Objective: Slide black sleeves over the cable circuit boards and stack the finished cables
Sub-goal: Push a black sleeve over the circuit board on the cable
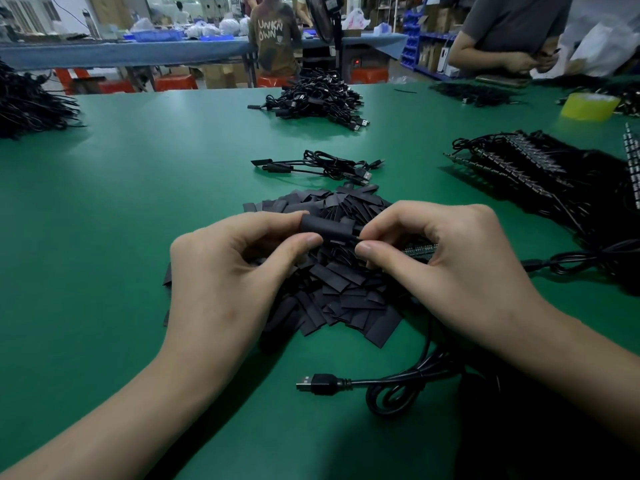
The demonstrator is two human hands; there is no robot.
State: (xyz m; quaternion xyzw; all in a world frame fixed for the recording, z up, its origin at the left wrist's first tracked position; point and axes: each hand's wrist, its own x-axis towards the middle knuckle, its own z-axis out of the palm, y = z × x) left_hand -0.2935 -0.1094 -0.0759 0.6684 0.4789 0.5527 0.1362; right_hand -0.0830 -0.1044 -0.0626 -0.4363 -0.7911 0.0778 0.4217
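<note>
Left grip [225, 271]: thumb and forefinger clamped on the left end of one black sleeve [325, 228], the other fingers curled under.
Sleeve: matte black tube, rounded and part-open, held level above the loose heap, between the two hands.
Right grip [450, 258]: thumb and forefinger pinched together at the sleeve's right end; what they pinch is hidden by the fingertips.
Circuit board [420, 249]: narrow green strip with a row of small metal dots, showing just behind the right thumb; whether its tip is inside the sleeve cannot be told.
Cable [398, 393]: glossy black cord, looped on the bench below the right wrist.
USB plug [317, 383]: metal tip, black moulded body, lying flat and pointing left.
Far-left heap [27, 102]: tangled black cables.
Bench [138, 202]: smooth green mat with a dull sheen.
Lettering: "UNKN OWN" in pale letters on the brown shirt [272, 32] of a person beyond the bench.
Far heap [318, 98]: sleeved cables piled with USB plugs at the right.
Small stack [311, 168]: a few sleeved cables, sleeves to the left.
Loose sleeves [346, 296]: flat black rectangles, heaped under both hands.
Board rows [536, 174]: bare boards with cables, overlapped in rows.
Tape roll [588, 105]: yellow, lying flat.
</note>
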